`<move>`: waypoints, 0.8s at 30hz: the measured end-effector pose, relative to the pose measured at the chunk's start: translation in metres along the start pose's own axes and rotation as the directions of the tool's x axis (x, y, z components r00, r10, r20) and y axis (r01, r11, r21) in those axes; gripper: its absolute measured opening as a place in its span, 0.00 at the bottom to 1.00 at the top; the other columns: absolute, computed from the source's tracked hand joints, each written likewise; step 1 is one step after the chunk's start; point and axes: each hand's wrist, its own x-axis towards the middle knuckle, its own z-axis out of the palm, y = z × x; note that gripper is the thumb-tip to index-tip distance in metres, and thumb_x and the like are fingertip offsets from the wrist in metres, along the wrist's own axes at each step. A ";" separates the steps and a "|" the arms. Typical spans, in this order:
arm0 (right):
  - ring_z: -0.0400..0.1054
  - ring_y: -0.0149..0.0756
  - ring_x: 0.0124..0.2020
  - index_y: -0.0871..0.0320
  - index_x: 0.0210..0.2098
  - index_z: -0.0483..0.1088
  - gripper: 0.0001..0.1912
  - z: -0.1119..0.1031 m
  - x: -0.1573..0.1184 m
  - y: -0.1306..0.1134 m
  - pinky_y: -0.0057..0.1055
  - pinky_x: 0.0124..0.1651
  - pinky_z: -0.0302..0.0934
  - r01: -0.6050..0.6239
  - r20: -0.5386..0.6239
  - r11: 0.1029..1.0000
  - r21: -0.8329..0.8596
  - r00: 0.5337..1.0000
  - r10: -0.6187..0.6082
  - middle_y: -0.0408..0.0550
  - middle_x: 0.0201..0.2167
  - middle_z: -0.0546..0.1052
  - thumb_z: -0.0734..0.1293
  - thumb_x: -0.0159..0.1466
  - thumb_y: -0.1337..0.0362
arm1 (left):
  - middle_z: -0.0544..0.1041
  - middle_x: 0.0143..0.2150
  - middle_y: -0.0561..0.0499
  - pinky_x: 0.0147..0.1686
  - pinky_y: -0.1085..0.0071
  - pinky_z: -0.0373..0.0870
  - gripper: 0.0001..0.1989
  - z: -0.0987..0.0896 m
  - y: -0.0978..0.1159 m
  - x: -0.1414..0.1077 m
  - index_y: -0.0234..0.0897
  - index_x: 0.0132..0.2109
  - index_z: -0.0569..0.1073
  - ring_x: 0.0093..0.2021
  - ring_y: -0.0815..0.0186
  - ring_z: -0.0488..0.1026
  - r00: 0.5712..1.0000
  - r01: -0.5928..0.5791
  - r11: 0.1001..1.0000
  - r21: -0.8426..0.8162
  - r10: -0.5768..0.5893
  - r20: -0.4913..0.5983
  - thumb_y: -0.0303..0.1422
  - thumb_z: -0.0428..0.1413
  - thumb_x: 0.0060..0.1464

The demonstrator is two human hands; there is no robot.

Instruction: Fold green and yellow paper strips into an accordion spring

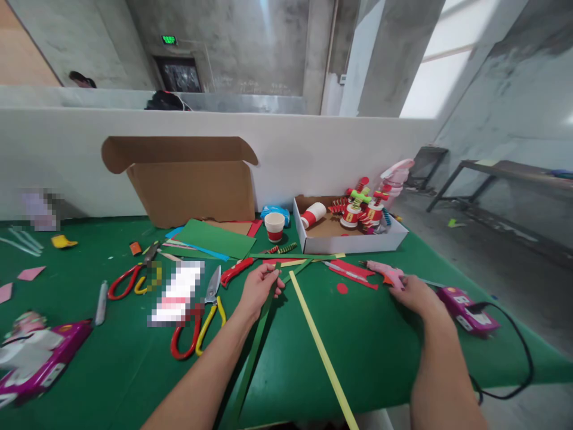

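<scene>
Between the fingers of my left hand (261, 288) is a green paper strip (253, 355), its long end hanging toward the table's front edge. A yellow paper strip (323, 351) lies just right of it, running forward to the edge. On the right, my right hand (410, 292) is closed on a pink hot glue gun (388, 273), whose nozzle points left. Beside that hand sits a purple box (468, 312) with a black cord. Red paper pieces (353, 272) and a small red disc (342, 288) lie left of the glue gun.
Two pairs of scissors (185, 334) (129, 278) and a red-handled tool (237, 270) lie to the left. Green paper sheets (215, 237), a paper cup (274, 227) and a white box (353, 243) of paper-cup crafts stand behind. Another purple box (58, 361) is at far left.
</scene>
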 end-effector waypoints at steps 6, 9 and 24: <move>0.74 0.48 0.40 0.64 0.38 0.72 0.12 0.001 0.004 -0.001 0.34 0.36 0.60 0.031 0.007 0.999 0.021 0.999 -0.032 0.65 0.41 0.78 0.61 0.60 0.65 | 0.73 0.20 0.55 0.17 0.78 0.61 0.19 0.000 -0.003 0.000 0.37 0.32 0.65 0.17 0.73 0.65 1.000 0.002 1.000 0.001 -0.002 0.011 0.44 0.62 0.40; 0.73 0.46 0.35 0.62 0.39 0.70 0.12 -0.011 -0.007 -0.014 0.33 0.34 0.60 0.074 -0.100 0.980 0.184 0.993 -0.056 0.60 0.35 0.78 0.61 0.60 0.62 | 0.74 0.20 0.55 0.18 0.78 0.61 0.19 0.001 -0.003 0.000 0.37 0.32 0.66 0.17 0.73 0.66 0.999 0.018 1.000 -0.020 -0.017 0.027 0.44 0.62 0.40; 0.65 0.33 0.22 0.60 0.45 0.68 0.20 0.006 -0.042 -0.185 0.29 0.26 0.60 0.225 -0.007 0.443 0.868 0.897 -0.442 0.38 0.19 0.69 0.65 0.55 0.58 | 0.73 0.18 0.55 0.17 0.79 0.61 0.18 -0.008 -0.005 0.009 0.37 0.33 0.64 0.16 0.72 0.67 0.998 0.018 0.990 -0.139 -0.025 -0.054 0.43 0.62 0.43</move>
